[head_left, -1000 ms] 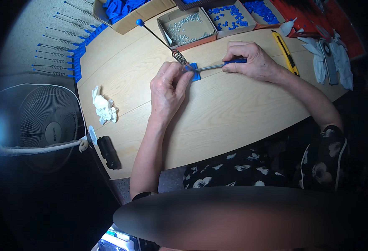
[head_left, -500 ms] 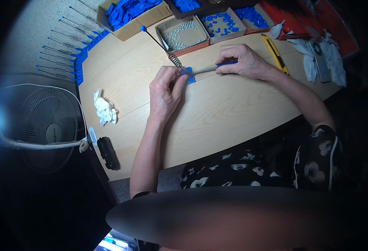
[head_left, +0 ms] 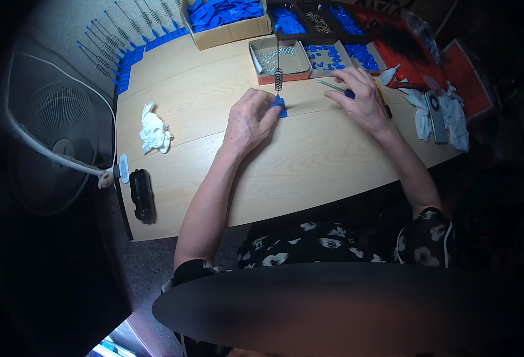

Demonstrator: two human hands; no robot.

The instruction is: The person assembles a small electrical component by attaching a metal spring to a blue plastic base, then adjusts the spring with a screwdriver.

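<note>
My left hand pinches a small blue plastic base at the middle of the table. From the base a coiled spring rises into a thin dark rod with a blue ball on top, and the piece stands roughly upright. To the right, my right hand hovers near the shallow boxes, its fingers partly spread. A screwdriver lies across that hand, its blue handle between thumb and palm and its metal shaft pointing left, clear of the base. The hand covers much of the handle.
Shallow boxes hold clear beads and small blue parts. Behind stands a carton of blue pieces. Finished-looking spring rods line the left back edge. Crumpled tissue, a black case and a yellow knife lie around.
The screwdriver has come away from the blue base as my right hand moved right and its fingers loosened. The spring rod has gone from leaning left to nearly upright. The view has shifted.
</note>
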